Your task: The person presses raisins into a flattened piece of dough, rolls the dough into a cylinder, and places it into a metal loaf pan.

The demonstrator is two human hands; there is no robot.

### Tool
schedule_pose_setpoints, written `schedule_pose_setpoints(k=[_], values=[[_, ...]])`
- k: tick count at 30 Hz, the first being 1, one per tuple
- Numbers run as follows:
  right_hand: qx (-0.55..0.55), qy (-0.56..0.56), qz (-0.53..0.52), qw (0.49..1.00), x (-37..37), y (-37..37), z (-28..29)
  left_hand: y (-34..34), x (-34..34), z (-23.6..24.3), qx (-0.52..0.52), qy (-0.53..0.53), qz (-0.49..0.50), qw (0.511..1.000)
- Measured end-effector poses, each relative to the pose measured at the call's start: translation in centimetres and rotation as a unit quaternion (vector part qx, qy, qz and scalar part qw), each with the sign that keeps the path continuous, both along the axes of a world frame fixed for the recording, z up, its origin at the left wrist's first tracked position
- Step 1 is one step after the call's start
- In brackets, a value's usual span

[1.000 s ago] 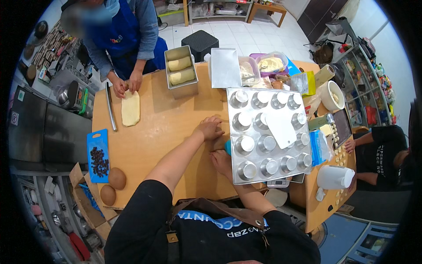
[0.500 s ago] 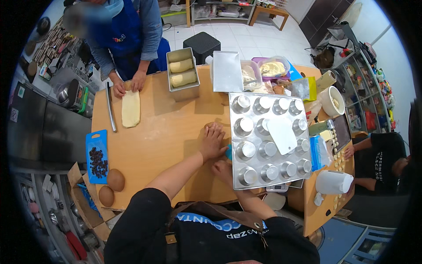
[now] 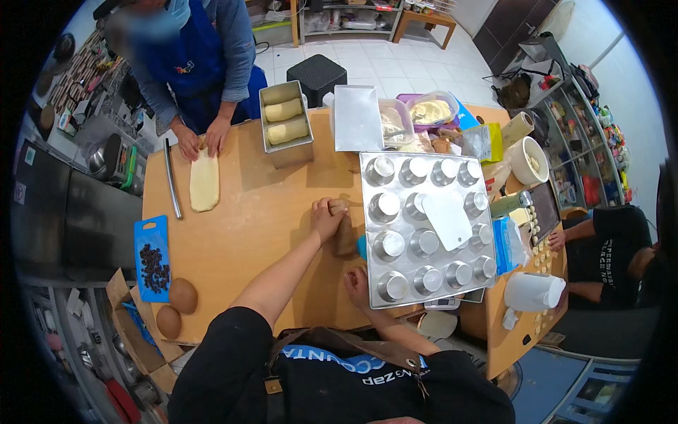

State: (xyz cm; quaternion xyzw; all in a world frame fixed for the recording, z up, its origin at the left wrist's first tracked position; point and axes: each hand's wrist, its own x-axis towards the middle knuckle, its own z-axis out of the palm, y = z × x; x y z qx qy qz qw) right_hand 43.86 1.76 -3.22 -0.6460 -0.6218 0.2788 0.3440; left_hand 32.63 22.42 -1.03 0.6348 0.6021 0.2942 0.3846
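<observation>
A smooth brown dough log (image 3: 345,238) lies on the wooden table, just left of the metal mould tray. My left hand (image 3: 327,220) is closed over its far end, the fingers curled round it. Below the log's near end is my right hand (image 3: 357,285), apart from the dough, its fingers loosely bent and apart with nothing seen in them. The tray (image 3: 365,212) partly covers the space beside this hand; it carries several upturned metal cups and a white dough scraper (image 3: 446,222). Two round brown dough balls (image 3: 183,295) sit at the left table edge.
Across the table, a co-worker's hands (image 3: 201,143) touch a pale dough strip (image 3: 205,185) beside a metal bar (image 3: 172,180). A loaf tin (image 3: 289,152) holds pale rolls. Dark bits lie on a blue board (image 3: 147,233). At right stand a white jug (image 3: 534,292) and another person.
My left hand has gone from lying flat over the dough to curling round its far end, uncovering the log. My right hand has drawn back toward me, away from the left.
</observation>
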Motion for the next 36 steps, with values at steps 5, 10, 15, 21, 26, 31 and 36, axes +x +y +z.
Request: schedule_pose_setpoints(k=[5,10,15,21,26,31,36], values=[[0.019,-0.066,0.029,0.997,-0.9,5.1,1.6,2.0,0.4,-2.3,0.060,0.171,-0.069,0.981],[0.095,-0.093,0.048,0.990,-0.3,6.2,1.1,3.1,1.9,2.0,-0.087,0.161,-0.140,0.973],[0.082,-0.082,0.041,0.992,-0.4,6.1,-0.1,2.7,1.0,1.7,-0.094,0.054,-0.144,0.984],[0.059,-0.099,0.090,0.989,0.1,4.6,-0.3,2.1,1.2,2.5,0.312,0.268,-0.031,0.911],[0.059,-0.121,0.143,0.981,-1.0,4.3,1.3,2.6,1.1,0.6,0.125,0.111,-0.203,0.965],[0.101,-0.135,0.100,0.981,-1.3,5.9,-0.4,3.2,1.6,-0.2,0.074,0.209,-0.202,0.954],[0.048,-0.038,0.102,0.993,-0.3,4.7,3.3,1.4,2.5,3.5,0.160,0.285,-0.132,0.936]])
